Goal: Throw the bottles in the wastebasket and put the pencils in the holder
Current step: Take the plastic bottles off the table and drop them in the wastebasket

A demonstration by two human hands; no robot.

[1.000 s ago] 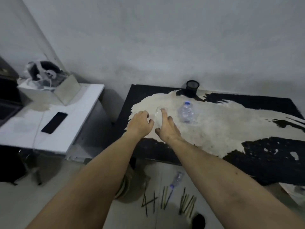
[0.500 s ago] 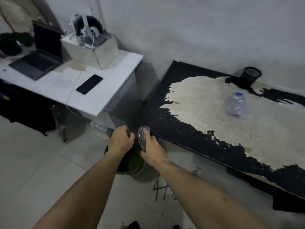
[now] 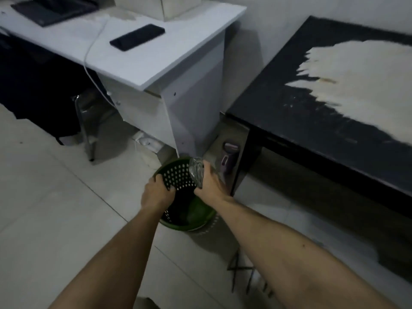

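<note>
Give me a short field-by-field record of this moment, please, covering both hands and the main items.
left hand: gripping the near-left rim of the wastebasket
right hand: holding a crumpled clear bottle
bottle position: over the basket's opening, not released
wastebasket: green, perforated, on the floor between white desk and black table
pencils: on the floor, lower right
phone: on the desk

Dim indoor light, soft and slightly blurred throughout.

Low, cool, even light; source not visible. White desk top [image 3: 169, 52] is the brightest surface; space under it falls to near black. Soft shadow lies on the floor tiles [image 3: 55, 208] below the green wastebasket [image 3: 200, 221]. Black table [image 3: 289, 90] shows smeared motion blur on its worn pale patch. Straight edges bow toward the frame borders. No glare.
</note>
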